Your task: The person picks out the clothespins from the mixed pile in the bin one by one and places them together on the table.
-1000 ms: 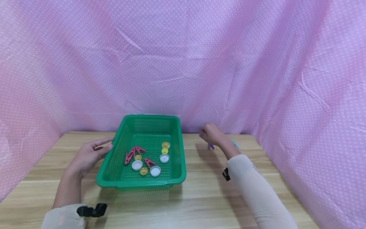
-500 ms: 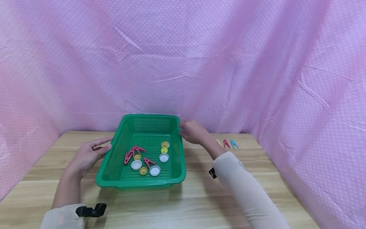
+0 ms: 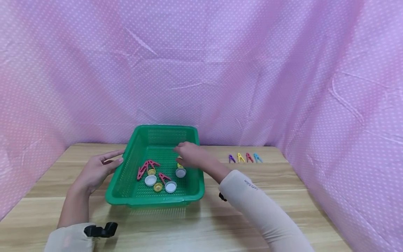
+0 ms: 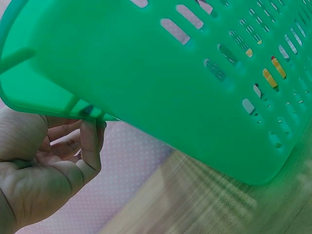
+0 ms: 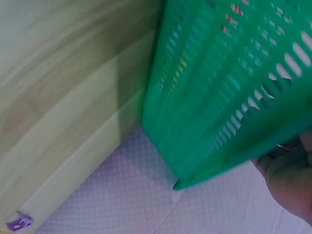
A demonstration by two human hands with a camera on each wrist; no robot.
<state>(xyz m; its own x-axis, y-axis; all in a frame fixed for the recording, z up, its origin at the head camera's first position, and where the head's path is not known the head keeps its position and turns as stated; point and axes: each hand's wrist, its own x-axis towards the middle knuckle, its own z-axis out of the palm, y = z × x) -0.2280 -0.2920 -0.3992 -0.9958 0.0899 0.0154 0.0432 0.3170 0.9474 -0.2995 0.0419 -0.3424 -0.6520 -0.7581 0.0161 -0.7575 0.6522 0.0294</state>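
Note:
A green plastic basket (image 3: 154,201) with perforated sides stands on the wooden table. My left hand (image 3: 96,173) grips its left rim, fingers and thumb bent at the edge in the left wrist view. Reaching over the right rim, my right hand (image 3: 192,154) hovers inside the basket with thumb and fingers apart. A yellow cap (image 3: 180,165) shows right beside its thumb, partly covered, above a white cap (image 3: 181,173). Several pink clothespins (image 3: 163,177) and more white and yellow caps (image 3: 171,187) lie on the basket floor. In the right wrist view, the basket wall partly hides the right hand (image 5: 287,180).
To the right of the basket, a purple clothespin (image 3: 231,158), a yellow clothespin (image 3: 240,157), a red clothespin (image 3: 249,157) and a blue clothespin (image 3: 257,158) lie in a row. A pink dotted curtain (image 3: 201,70) hangs behind and around the table.
My right hand has moved left from beside the purple clothespin, over the basket's right rim and inside. The row of clothespins is now uncovered. The left hand stays on the rim.

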